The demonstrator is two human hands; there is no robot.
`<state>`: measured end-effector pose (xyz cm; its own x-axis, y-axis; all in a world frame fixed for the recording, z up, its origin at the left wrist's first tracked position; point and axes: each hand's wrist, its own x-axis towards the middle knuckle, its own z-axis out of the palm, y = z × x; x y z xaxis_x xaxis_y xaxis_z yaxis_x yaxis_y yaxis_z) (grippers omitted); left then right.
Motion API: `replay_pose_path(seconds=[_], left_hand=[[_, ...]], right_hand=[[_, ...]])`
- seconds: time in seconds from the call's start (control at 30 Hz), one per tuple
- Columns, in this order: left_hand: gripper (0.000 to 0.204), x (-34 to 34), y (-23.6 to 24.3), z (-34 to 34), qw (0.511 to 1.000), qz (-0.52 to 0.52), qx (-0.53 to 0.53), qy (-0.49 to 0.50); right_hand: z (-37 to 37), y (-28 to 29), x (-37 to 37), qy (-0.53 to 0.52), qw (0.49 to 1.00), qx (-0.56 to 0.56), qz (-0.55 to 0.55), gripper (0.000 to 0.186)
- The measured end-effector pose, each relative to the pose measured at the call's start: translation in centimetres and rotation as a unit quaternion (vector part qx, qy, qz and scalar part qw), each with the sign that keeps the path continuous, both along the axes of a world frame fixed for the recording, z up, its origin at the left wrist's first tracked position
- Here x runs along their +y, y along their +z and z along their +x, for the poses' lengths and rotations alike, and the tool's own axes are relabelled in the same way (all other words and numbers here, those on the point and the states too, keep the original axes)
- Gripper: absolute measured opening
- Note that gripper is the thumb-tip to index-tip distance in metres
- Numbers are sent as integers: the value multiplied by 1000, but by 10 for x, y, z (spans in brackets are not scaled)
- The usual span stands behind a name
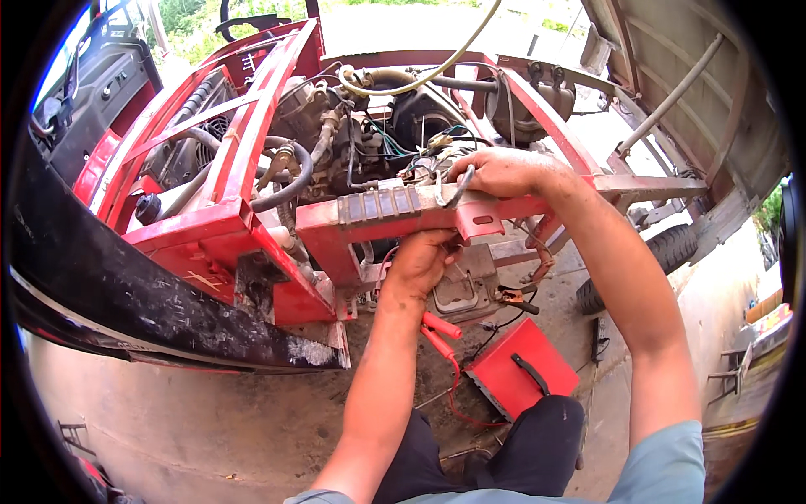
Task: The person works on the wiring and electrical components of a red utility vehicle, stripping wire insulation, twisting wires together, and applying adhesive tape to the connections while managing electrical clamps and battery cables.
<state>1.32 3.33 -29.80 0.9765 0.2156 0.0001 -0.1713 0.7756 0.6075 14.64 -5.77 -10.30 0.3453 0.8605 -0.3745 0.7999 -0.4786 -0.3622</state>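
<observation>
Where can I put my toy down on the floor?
The widest bare floor lies below the black panel, left of the left forearm. Another patch is below the tyre, right of the right forearm. It's crowded by the red box, red clamps and cable, and around the red beam, right hand and wires.

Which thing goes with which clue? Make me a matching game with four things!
Things:
1. Left hand
2. Right hand
3. Box with a black handle
4. Shirt sleeve

Clues:
A. Red, on the floor
B. At the top of the red bar
C. Grey-blue
D. At the underside of the red bar

Pairs: 1-D, 2-B, 3-A, 4-C
</observation>
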Motion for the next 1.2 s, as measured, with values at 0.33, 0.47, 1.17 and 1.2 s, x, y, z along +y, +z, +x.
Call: replay_pose_path(seconds=[0.33,0.47,1.17,1.2], left_hand=[[24,-1,-3,-5,999,13,39,2],[21,-5,-3,-4,999,18,37,15],[5,-5,-4,1,983,111,95,114],[5,-4,-6,1,985,112,74,106]], right_hand=[[-6,-21,-9,57,993,-82,61,39],[0,-27,-17,70,988,-53,128,41],[5,-72,9,-118,902,-253,329,17],[6,-71,11,-124,906,-255,313,19]])
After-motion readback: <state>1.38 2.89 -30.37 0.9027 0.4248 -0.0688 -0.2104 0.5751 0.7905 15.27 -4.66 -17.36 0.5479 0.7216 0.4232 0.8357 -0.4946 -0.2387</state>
